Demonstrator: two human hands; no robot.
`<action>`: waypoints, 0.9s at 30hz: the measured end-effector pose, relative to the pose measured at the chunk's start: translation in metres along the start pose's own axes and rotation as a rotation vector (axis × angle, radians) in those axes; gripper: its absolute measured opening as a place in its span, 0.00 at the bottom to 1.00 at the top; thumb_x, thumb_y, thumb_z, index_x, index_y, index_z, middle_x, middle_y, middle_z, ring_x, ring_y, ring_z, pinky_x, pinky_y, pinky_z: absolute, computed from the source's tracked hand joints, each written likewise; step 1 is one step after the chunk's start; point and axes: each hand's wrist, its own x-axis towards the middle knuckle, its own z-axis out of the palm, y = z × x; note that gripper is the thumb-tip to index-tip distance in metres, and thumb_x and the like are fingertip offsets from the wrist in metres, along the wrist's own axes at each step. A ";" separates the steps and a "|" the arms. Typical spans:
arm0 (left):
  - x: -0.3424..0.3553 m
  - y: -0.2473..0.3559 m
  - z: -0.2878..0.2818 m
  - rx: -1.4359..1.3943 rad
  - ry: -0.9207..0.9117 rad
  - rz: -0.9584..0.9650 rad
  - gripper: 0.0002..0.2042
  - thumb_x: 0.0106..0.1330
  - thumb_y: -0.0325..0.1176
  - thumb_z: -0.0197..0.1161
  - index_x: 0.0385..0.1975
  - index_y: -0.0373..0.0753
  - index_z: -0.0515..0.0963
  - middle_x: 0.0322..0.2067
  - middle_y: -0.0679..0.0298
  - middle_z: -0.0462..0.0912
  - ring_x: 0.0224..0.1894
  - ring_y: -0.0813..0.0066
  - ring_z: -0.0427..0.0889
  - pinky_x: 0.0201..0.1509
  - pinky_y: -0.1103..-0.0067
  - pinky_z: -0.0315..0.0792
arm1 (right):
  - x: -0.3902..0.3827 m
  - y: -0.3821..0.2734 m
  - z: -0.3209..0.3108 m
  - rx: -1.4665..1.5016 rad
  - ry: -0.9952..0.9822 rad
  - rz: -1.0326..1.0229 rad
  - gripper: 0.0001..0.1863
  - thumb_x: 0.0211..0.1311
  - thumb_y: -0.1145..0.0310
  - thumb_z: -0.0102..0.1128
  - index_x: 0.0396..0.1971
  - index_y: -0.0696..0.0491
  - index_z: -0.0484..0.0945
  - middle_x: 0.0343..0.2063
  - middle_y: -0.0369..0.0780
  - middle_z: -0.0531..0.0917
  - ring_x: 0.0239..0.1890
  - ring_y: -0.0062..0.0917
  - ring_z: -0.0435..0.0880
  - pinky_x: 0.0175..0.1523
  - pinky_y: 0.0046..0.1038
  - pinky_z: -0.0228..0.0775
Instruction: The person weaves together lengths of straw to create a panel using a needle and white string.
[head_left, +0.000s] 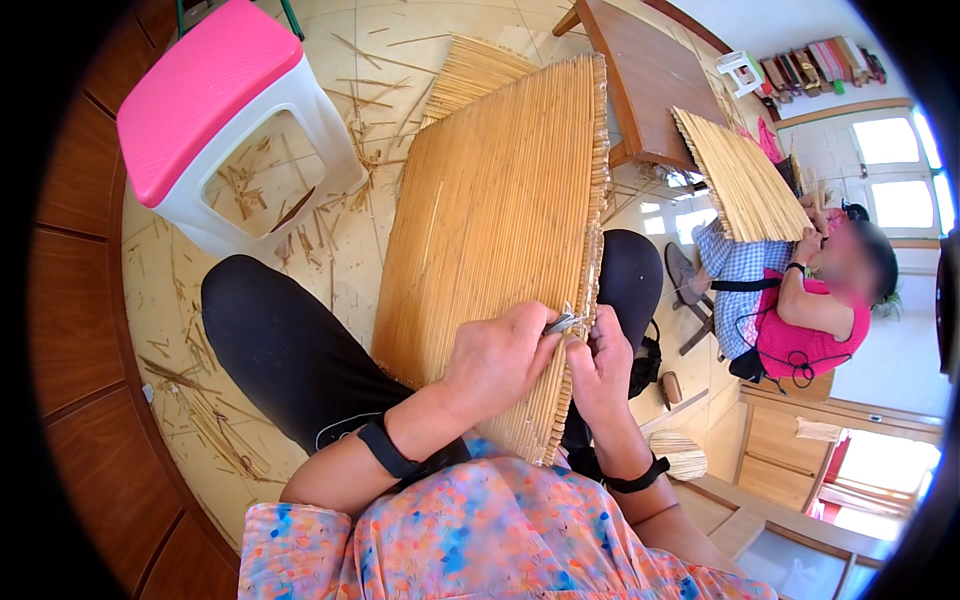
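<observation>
A mat of straw-coloured stalks (490, 200) lies across my lap, its long bound edge on the right. My left hand (497, 362) rests over the mat near that edge, its fingers closed on a small grey metal tool (562, 323) whose exact kind is hard to make out. White thread (570, 308) shows beside the tool's tip. Just across the edge, my right hand (600, 368) is closed in a pinch at the mat's bound edge, close to the thread. What lies between its fingertips is partly hidden.
A white stool with a pink top (215, 100) stands at the left. Loose stalks (225, 435) litter the tiled floor. Another mat (475, 75) lies beyond mine, next to a brown wooden table (650, 80). At the right a seated person (810, 310) holds a similar mat (740, 180).
</observation>
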 end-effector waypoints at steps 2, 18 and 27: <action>0.000 0.001 0.000 -0.004 0.005 0.008 0.10 0.60 0.31 0.66 0.38 0.39 0.74 0.25 0.58 0.82 0.24 0.59 0.82 0.25 0.70 0.74 | 0.000 0.001 0.000 -0.001 0.000 -0.003 0.10 0.55 0.74 0.54 0.37 0.59 0.73 0.19 0.34 0.74 0.20 0.14 0.68 0.26 0.21 0.63; -0.001 -0.002 0.004 0.025 0.068 0.070 0.09 0.59 0.30 0.67 0.37 0.38 0.77 0.25 0.59 0.79 0.23 0.59 0.81 0.24 0.70 0.74 | 0.001 -0.001 0.001 -0.014 0.010 -0.009 0.10 0.55 0.75 0.54 0.37 0.59 0.73 0.19 0.35 0.74 0.20 0.15 0.68 0.26 0.22 0.63; 0.001 0.000 0.001 0.056 0.084 0.087 0.10 0.57 0.29 0.67 0.37 0.37 0.77 0.26 0.59 0.79 0.23 0.59 0.81 0.24 0.71 0.74 | 0.002 -0.007 0.001 -0.030 -0.002 -0.016 0.10 0.55 0.75 0.55 0.38 0.59 0.72 0.20 0.36 0.75 0.20 0.15 0.68 0.26 0.21 0.63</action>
